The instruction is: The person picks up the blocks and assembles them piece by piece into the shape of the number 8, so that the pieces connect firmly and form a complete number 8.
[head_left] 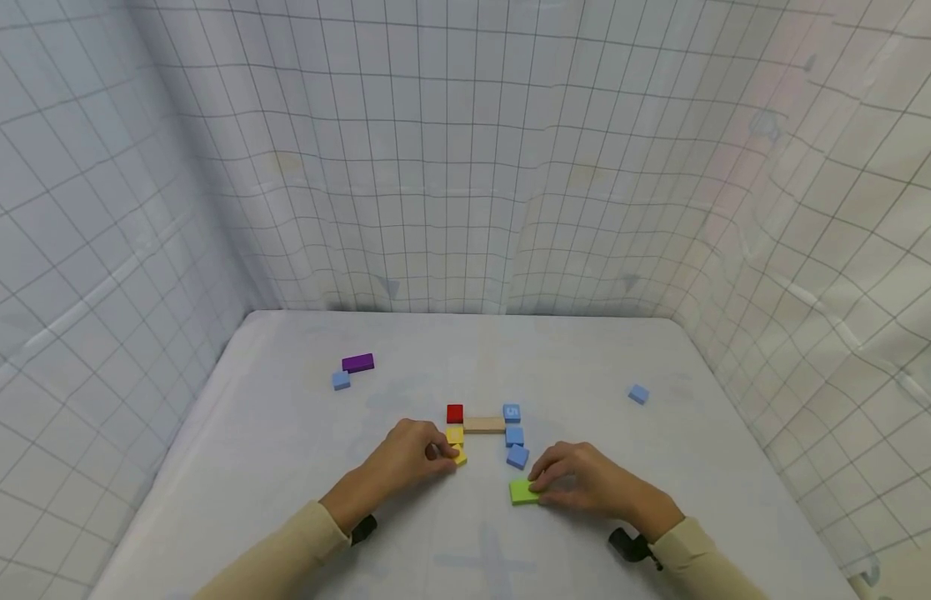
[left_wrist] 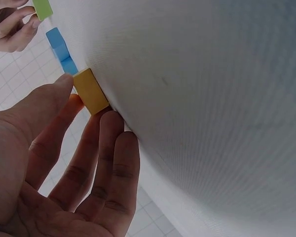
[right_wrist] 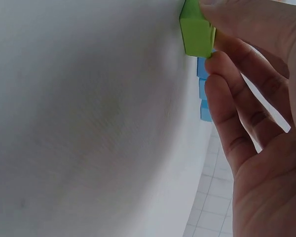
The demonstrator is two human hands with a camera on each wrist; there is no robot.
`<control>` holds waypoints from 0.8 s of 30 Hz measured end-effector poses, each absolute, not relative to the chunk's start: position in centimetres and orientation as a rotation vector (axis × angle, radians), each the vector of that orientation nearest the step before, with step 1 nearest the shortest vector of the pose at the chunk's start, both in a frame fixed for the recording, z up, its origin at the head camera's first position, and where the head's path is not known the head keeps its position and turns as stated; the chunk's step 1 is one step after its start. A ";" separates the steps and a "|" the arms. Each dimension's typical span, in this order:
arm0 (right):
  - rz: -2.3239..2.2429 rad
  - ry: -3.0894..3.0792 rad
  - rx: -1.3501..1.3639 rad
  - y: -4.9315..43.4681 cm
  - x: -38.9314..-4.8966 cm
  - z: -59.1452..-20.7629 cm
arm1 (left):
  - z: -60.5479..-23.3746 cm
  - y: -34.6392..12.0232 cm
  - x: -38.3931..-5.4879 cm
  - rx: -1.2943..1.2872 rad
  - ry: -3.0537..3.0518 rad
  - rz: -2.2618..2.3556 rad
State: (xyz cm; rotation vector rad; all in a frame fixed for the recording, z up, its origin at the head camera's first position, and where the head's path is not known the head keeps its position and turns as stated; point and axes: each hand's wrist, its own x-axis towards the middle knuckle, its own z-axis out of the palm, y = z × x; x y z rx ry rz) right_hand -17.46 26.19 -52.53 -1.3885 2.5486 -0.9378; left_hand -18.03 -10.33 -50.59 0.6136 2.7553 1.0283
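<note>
My left hand (head_left: 414,450) pinches a yellow block (left_wrist: 92,92) between thumb and fingers, low over the table at the near end of a left column. Just behind it lies another yellow block (head_left: 453,435), then a red block (head_left: 454,413). On the right side my right hand (head_left: 588,482) grips a lime-green block (head_left: 521,492) by its right end, close to the tabletop. Beyond that green block stand a turned blue block (head_left: 518,457), a second blue block (head_left: 514,437) and a blue block marked 5 (head_left: 512,412). A plain wooden block (head_left: 483,426) bridges the two columns.
A purple block (head_left: 357,362) and a small blue block (head_left: 341,381) lie at the back left of the white table (head_left: 300,333). One more blue block (head_left: 638,394) lies far right. Grid-patterned curtains (head_left: 465,167) enclose the table on three sides.
</note>
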 end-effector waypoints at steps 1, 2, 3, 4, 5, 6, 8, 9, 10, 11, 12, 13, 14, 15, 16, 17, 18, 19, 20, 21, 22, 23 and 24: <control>-0.936 2.543 -1.398 26.1 -17.4 -52.5 | -50.6 -10.4 -18.1 0.618 2.759 1.029; -0.934 2.537 -1.406 25.9 -17.4 -52.5 | -50.6 -10.4 -18.1 0.617 2.760 1.028; -0.932 2.531 -1.410 25.8 -17.4 -52.5 | -50.6 -10.4 -18.1 0.616 2.761 1.025; -0.927 2.526 -1.410 25.6 -17.4 -52.4 | -50.7 -10.4 -18.1 0.615 2.760 1.023; -0.920 2.521 -1.407 25.5 -17.4 -52.4 | -50.7 -10.4 -18.1 0.613 2.761 1.021; -0.911 2.517 -1.401 25.3 -17.4 -52.4 | -50.8 -10.4 -18.1 0.614 2.760 1.021; -0.897 2.507 -1.392 24.9 -17.4 -52.2 | -50.8 -10.4 -18.1 0.610 2.756 1.021; -0.888 2.505 -1.390 24.7 -17.3 -52.2 | -50.9 -10.4 -18.1 0.609 2.755 1.021; -0.881 2.504 -1.389 24.5 -17.3 -52.1 | -50.9 -10.4 -18.1 0.610 2.754 1.023; -0.874 2.503 -1.391 24.3 -17.3 -52.1 | -50.9 -10.4 -18.1 0.610 2.752 1.026; -0.866 2.505 -1.398 24.1 -17.3 -52.0 | -50.9 -10.4 -18.1 0.610 2.749 1.028; -0.858 2.509 -1.408 23.9 -17.3 -52.0 | -51.0 -10.4 -18.1 0.608 2.747 1.029; -0.849 2.514 -1.413 23.7 -17.3 -52.0 | -50.9 -10.4 -18.1 0.609 2.746 1.030; -0.839 2.519 -1.421 23.6 -17.4 -52.0 | -50.9 -10.4 -18.1 0.610 2.745 1.032; -0.831 2.525 -1.424 23.4 -17.4 -52.0 | -50.9 -10.4 -18.1 0.610 2.744 1.033; -0.822 2.531 -1.426 23.3 -17.4 -52.0 | -50.9 -10.4 -18.1 0.608 2.744 1.031; -0.811 2.539 -1.428 23.1 -17.5 -52.0 | -50.9 -10.4 -18.1 0.606 2.744 1.031; -0.800 2.547 -1.427 23.0 -17.5 -52.1 | -50.8 -10.3 -18.1 0.603 2.744 1.031; -0.791 2.557 -1.426 22.9 -17.6 -52.1 | -50.8 -10.3 -18.1 0.600 2.744 1.030; -0.781 2.571 -1.429 22.7 -17.6 -52.1 | -50.8 -10.3 -18.1 0.596 2.743 1.028; -0.771 2.586 -1.436 22.6 -17.6 -52.1 | -50.8 -10.3 -18.1 0.594 2.743 1.028; -0.765 2.600 -1.444 22.5 -17.5 -52.1 | -50.8 -10.3 -18.1 0.589 2.741 1.029; -0.753 2.618 -1.456 22.3 -17.5 -52.1 | -50.8 -10.3 -18.1 0.586 2.740 1.028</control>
